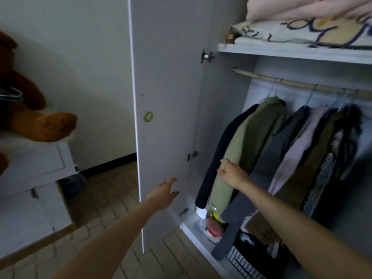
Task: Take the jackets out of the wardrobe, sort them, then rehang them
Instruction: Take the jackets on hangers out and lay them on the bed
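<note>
The wardrobe [227,109] stands open, and its white door [167,97] is swung out to the left. Inside, the jackets [302,148] hang on hangers from a wooden rail [298,84] under the upper shelf [291,52]. At the left end of the row hangs a dark navy jacket [217,150], and just beside it a light green jacket [237,150] with a long sleeve that goes down toward the wardrobe floor. To the right of these hang grey, pale pink, olive and dark pieces, pressed close together. The right hand [231,174] reaches into the wardrobe and lies against the sleeve of the light green jacket; its fingers are mostly straight and a little spread, and I cannot tell if they really hold the cloth. The left hand [164,193] is stretched toward the inner face of the door, near its lower part, with the fingers open and relaxed, holding nothing. On the upper shelf lie folded blankets [302,23]. On the wardrobe floor are bags and folded clothes [241,238]. Far to the left, a brown teddy bear [30,109] sits on a white cabinet [36,178].
</note>
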